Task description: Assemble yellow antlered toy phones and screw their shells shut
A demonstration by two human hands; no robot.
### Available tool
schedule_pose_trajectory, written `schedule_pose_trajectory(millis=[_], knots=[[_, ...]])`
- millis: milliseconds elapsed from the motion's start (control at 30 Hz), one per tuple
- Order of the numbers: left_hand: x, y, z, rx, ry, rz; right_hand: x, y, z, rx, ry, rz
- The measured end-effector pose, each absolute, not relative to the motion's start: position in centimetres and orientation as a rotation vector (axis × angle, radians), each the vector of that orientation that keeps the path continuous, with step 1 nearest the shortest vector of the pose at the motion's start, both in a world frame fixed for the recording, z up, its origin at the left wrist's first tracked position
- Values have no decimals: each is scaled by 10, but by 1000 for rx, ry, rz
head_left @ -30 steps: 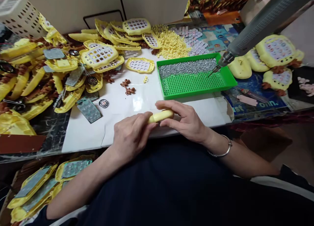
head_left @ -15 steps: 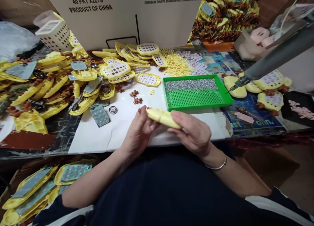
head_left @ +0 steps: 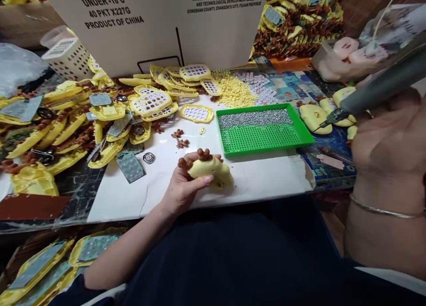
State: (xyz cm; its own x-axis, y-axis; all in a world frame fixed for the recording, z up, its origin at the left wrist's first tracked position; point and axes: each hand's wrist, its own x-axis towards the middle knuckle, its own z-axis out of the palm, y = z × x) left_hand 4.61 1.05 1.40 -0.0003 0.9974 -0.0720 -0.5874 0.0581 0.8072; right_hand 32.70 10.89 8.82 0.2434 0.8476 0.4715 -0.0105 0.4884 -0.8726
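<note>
A rounded yellow plastic toy casing with brown antler-shaped knobs (head_left: 201,167) is held in the left hand (head_left: 179,188) above a white work sheet (head_left: 266,173), on the near side of a green perforated plastic tray (head_left: 259,138). The casing is pinched between thumb and fingers, the thumb laid across its rounded face, a grip probably chosen so that this side is kept upward and steady. To the right of the tray, the right hand (head_left: 391,137) is raised at a grey cylindrical power screwdriver (head_left: 376,86); whether it is closed around the tool cannot be told. Inside the tray, small silver metal screws (head_left: 256,118) are heaped along the far half, presumably for easy reach. Beyond it, small yellow plastic buttons (head_left: 233,91) are piled.
</note>
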Motion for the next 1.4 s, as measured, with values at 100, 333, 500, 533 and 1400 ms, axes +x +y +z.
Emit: schedule_pose_trajectory(millis=[100, 333, 500, 533, 1400], knots=[[43, 12, 15, 701, 774, 1408, 325, 120, 93, -854, -1389, 591], [49, -1, 25, 451, 818, 878, 285, 132, 101, -676, -1629, 944], [59, -5, 27, 324, 773, 679, 237, 141, 87, -556, -1424, 1133], [60, -2, 28, 312, 799, 729, 229, 144, 81, -556, -1406, 1107], [57, 19, 20, 373, 1112, 1118, 176, 179, 35, -1003, -1600, 737]])
